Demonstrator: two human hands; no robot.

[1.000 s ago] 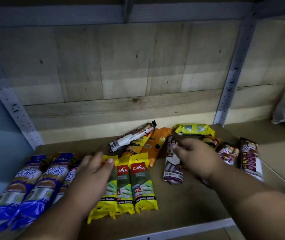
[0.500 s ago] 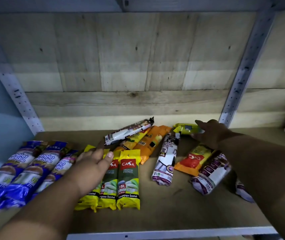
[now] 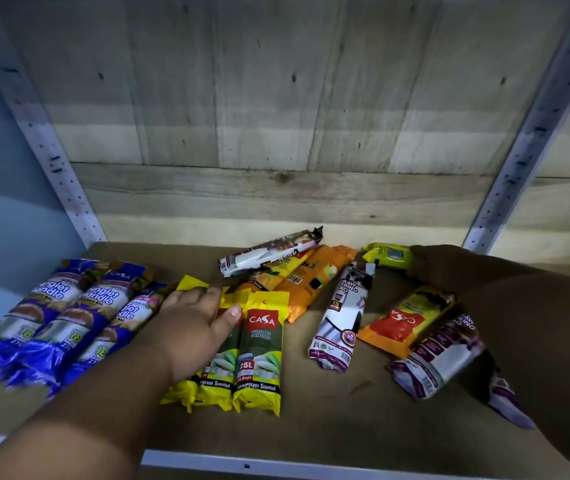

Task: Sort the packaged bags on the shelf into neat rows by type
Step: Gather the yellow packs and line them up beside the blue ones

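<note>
— Where is the yellow pack (image 3: 388, 255)?
— At the shelf's (image 3: 311, 420) back, crosswise, under the right hand's (image 3: 439, 265) fingertips; grasp unclear.
— The left hand (image 3: 190, 323)?
— Spread flat on the lemongrass bags (image 3: 259, 355).

Your two forearms come into view bare, with no sleeves, watch, or bands on either wrist. Your left hand (image 3: 193, 323) wears no glove or ring, its thumbnail trimmed short. Your right hand (image 3: 429, 263) is in shadow, too dark to show detail.
</note>
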